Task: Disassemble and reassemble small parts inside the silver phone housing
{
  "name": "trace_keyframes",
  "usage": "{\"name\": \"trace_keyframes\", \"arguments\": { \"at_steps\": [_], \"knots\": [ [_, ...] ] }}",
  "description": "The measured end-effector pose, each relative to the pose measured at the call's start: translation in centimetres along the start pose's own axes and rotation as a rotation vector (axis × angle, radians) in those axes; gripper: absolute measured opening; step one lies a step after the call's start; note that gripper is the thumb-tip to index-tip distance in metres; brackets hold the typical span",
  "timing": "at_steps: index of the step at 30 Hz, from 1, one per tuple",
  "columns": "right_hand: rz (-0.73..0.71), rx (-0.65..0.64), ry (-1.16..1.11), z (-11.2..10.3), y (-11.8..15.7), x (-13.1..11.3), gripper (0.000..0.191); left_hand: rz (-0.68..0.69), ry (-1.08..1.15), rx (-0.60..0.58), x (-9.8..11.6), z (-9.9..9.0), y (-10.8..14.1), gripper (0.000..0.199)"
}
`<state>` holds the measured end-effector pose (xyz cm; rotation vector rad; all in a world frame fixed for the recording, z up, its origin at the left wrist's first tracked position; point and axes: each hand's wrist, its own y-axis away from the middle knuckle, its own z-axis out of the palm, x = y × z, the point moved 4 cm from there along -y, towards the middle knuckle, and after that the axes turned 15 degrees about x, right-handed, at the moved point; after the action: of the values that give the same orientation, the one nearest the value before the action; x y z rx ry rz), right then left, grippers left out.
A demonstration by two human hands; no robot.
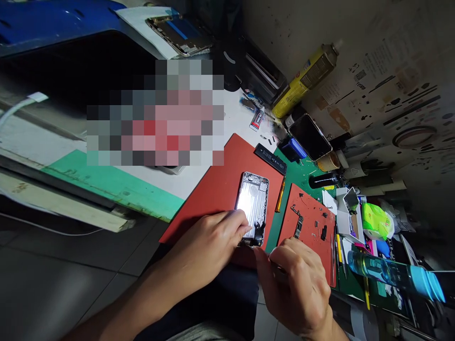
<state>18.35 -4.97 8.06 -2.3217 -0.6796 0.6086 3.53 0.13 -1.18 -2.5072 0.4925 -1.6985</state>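
Open phone housing on red mat, bench. Left hand grasps its lower edge. Right hand curled by the bottom end; can't tell what it grips. White box, far side: small rectangular piece sticking up inside, other contents unclear. See-through blue bottle near it, contents unclear.

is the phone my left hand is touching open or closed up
Open: the phone shows its bare silvery interior facing up, with no screen or cover over it.
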Motion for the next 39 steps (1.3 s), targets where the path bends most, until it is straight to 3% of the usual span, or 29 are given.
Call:
{"name": "trace_keyframes", "arguments": {
  "at_steps": [28, 31, 35, 37, 39],
  "knots": [
    [0.039, 0.078, 0.131, 0.6, 0.2, -0.5, 0.023, -0.07, -0.032, -0.041, -0.4, 0.1, 0.1, 0.027],
    [0.129, 0.099, 0.156, -0.5, 0.7, -0.3, 0.019, -0.057, -0.032, -0.012, -0.3, 0.1, -0.1, 0.025],
    [0.44, 0.207, 0.239, -4.5, 2.5, 1.3, 0.02, -0.048, -0.024, 0.019, -0.1, -0.1, -0.3, 0.022],
    [0.506, 0.193, 0.111, -6.0, 3.8, 2.0, 0.016, -0.054, -0.023, 0.023, -0.1, -0.2, -0.4, 0.022],
    [0.56, 0.329, 0.088, -7.6, 5.3, 2.8, 0.015, -0.065, -0.019, 0.026, -0.1, -0.3, -0.4, 0.022]
  ]
}}
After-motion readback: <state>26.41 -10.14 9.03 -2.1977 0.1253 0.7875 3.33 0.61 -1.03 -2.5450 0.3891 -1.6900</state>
